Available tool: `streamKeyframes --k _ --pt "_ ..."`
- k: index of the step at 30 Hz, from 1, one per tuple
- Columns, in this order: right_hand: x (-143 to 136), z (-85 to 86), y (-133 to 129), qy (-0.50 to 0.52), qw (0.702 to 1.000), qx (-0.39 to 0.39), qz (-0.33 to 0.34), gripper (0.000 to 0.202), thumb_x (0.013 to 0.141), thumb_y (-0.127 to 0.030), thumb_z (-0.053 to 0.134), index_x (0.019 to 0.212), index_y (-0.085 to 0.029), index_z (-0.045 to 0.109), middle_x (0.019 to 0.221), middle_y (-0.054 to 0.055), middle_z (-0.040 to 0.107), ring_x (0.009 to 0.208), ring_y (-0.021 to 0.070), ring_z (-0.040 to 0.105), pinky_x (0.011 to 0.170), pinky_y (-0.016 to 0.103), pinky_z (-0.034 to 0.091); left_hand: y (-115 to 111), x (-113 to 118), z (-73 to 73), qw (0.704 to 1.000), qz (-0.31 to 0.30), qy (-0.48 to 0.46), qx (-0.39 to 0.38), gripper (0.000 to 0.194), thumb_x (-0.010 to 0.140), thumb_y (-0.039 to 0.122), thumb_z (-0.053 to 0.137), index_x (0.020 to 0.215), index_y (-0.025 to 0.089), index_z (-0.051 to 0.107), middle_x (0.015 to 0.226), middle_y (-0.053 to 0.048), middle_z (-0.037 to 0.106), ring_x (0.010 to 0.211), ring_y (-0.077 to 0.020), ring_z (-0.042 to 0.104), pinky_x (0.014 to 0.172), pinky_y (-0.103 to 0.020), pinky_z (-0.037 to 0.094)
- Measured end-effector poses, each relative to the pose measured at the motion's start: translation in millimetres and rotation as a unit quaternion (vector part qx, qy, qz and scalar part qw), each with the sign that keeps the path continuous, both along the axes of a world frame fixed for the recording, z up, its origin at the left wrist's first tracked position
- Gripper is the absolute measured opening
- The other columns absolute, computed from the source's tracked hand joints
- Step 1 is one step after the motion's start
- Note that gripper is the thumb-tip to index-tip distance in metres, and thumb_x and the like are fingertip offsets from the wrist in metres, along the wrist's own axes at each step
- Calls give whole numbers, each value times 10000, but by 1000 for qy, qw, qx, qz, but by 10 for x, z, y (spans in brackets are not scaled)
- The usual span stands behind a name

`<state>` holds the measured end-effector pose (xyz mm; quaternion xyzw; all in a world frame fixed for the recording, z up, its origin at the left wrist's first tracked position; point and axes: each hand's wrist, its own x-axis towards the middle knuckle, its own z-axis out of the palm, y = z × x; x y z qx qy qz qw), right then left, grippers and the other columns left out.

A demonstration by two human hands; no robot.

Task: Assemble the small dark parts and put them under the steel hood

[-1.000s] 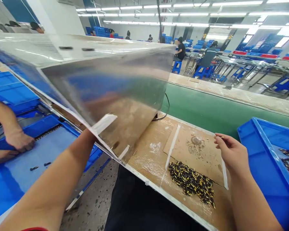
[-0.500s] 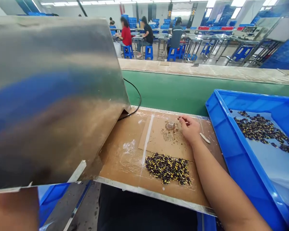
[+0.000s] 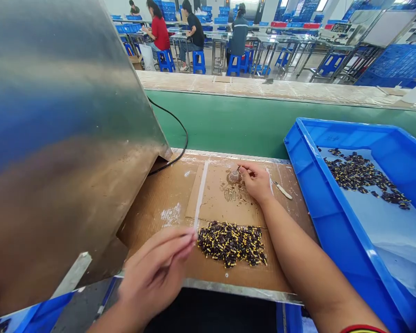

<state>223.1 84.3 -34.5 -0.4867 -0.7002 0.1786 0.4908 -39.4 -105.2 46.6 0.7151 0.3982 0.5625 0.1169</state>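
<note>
A pile of small black and yellow parts (image 3: pixel 232 244) lies on the brown cardboard worktop near its front edge. My left hand (image 3: pixel 157 268) is over the pile's left end, its fingertips pressed together; what they hold, if anything, is too blurred to tell. Farther back, my right hand (image 3: pixel 258 182) pinches a tiny dark part beside a small clear cup (image 3: pixel 234 176) on the cardboard. Brown smears surround the cup. A pale-handled tool (image 3: pixel 283 190) rests to the right of my right hand.
At the right stands a blue bin (image 3: pixel 333 203) with more black and yellow parts on white paper. A large metal housing (image 3: pixel 62 138) fills the left, with a black cable (image 3: pixel 180 125) beside it. Several people sit at tables beyond the green surface (image 3: pixel 225 113).
My left hand has come up from the lower left to the pile. My right hand has brought its small part to the cup's edge. The view has shifted right and slightly down.
</note>
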Motion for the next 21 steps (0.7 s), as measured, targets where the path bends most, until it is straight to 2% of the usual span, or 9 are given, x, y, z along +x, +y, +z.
streamKeyframes --k 2,3,4,6,8,11,13,21 --pt "7 -6 -4 -13 1000 0 -1 252 981 -355 566 1089 -220 749 1065 62 752 910 202 687 715 315 553 317 212 -91 997 -26 -65 -38 252 904 71 640 1097 218 707 1018 -48 731 871 -145 709 766 -268 631" --pt "8 -5 -6 -21 1000 5 0 250 984 -352 565 1091 -223 750 1066 61 750 920 204 686 727 321 554 515 322 -146 987 -37 -124 -99 207 927 119 631 1092 217 706 983 -48 733 819 -137 711 748 -269 636" --pt "8 -2 -8 -29 1000 12 1 246 987 -347 564 1092 -226 751 1070 61 749 937 208 685 747 330 556 719 420 -211 968 -41 -191 -154 176 937 170 634 1098 199 698 947 -58 736 779 -138 712 733 -270 639" --pt "4 8 -11 -43 999 27 4 240 991 -336 561 1091 -233 753 1083 60 746 979 219 682 806 358 560 1081 546 -380 925 -63 -288 -239 267 914 242 678 1169 165 666 929 -85 735 781 -153 713 730 -281 635" --pt "-1 15 -11 -57 998 35 7 236 994 -329 557 1088 -241 755 1088 60 746 1012 230 678 870 388 558 1317 569 -583 887 -65 -349 -297 295 868 292 732 1108 127 682 911 -106 730 767 -151 703 712 -267 614" --pt "-5 13 -8 -69 997 37 10 230 995 -312 560 1101 -251 755 1095 59 743 1014 232 677 893 399 556 1426 486 -841 852 -41 -388 -350 313 817 340 776 1011 110 691 889 -109 719 747 -139 681 699 -252 577" --pt "-5 5 -6 -70 997 44 13 224 995 -296 566 1107 -251 755 1093 58 742 1007 229 676 891 398 554 1413 428 -919 850 -29 -389 -353 323 818 348 771 1027 118 686 887 -100 710 754 -134 667 700 -247 559" --pt "-10 -1 -4 -83 996 40 17 227 1003 -290 561 1123 -268 752 1099 47 740 1025 231 673 925 416 550 1403 430 -905 868 -28 -353 -348 229 862 290 712 1039 145 700 884 -91 697 747 -138 646 666 -251 536"
